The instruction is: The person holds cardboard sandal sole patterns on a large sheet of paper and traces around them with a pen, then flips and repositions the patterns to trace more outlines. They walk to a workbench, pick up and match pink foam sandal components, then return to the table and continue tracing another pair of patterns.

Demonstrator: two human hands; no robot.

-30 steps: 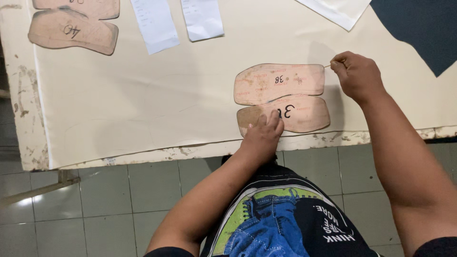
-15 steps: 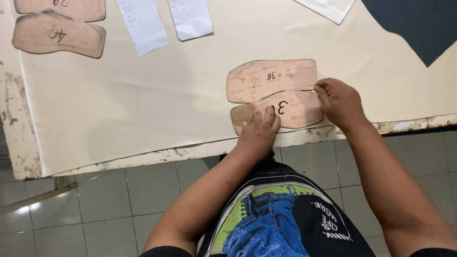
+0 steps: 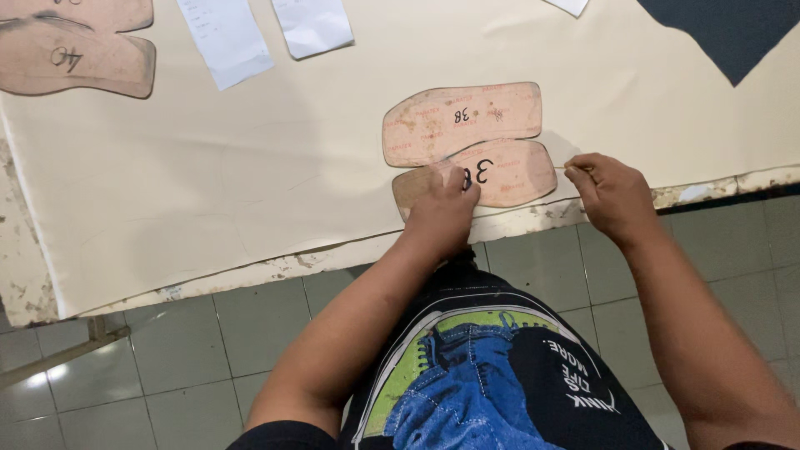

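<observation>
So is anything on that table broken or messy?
The table edge looks worn: its pale coating is chipped and flaking along the front and the left corner. The cream sheet lies a bit crooked to that edge. The insole-shaped patterns under the left hand look stained but whole.

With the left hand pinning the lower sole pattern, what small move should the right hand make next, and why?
Probably draw the thin marker along the lower sole pattern, following its edge. The left hand presses that pattern flat on the cream sheet, and the right hand holds the marker tip at the pattern's right end.
</observation>
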